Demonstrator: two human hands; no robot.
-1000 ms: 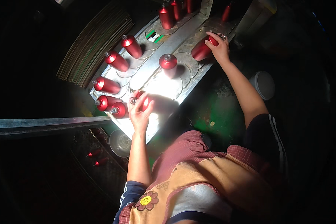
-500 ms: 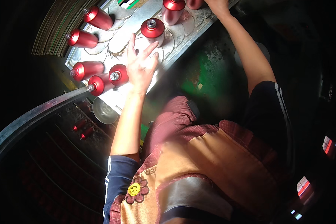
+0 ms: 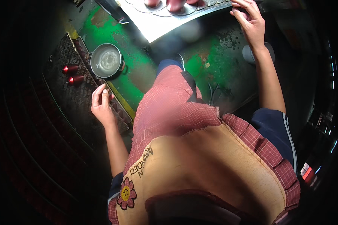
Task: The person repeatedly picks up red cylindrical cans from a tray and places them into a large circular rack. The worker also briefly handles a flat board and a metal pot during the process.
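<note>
1. Left hand (image 3: 103, 107): grip empty, fingers loosely curled, palm turned inward. Found near the yellow strip (image 3: 121, 99) bordering a dark surface (image 3: 62, 92); just below the metal pot (image 3: 106, 60) in view, apparently not touching.
2. Right hand (image 3: 254, 30): grip likewise empty as far as visible, fingers bent and parted. Seen by the near edge of the brightly lit counter (image 3: 150, 32); cannot tell whether touching.
3. Red bottles (image 3: 174, 4) on the counter, cut off by the upper frame edge; near the right hand's side, but well apart from the fingers. Set over round plates (image 3: 141, 7), presumably for level footing.
4. Upper bottle (image 3: 70, 69) and lower bottle (image 3: 75, 80) side by side on the dark surface, left of the pot. Cannot tell whether upright or lying.
5. Pot on the green floor (image 3: 133, 56) beside the strip, perhaps for easy reach. White bucket (image 3: 248, 54) partly behind the right wrist.
6. Writing: dark lettering (image 3: 142, 161) on the tan apron (image 3: 214, 161), beside a flower patch (image 3: 126, 193); not transcribed. On the bottles, no label discernible.
</note>
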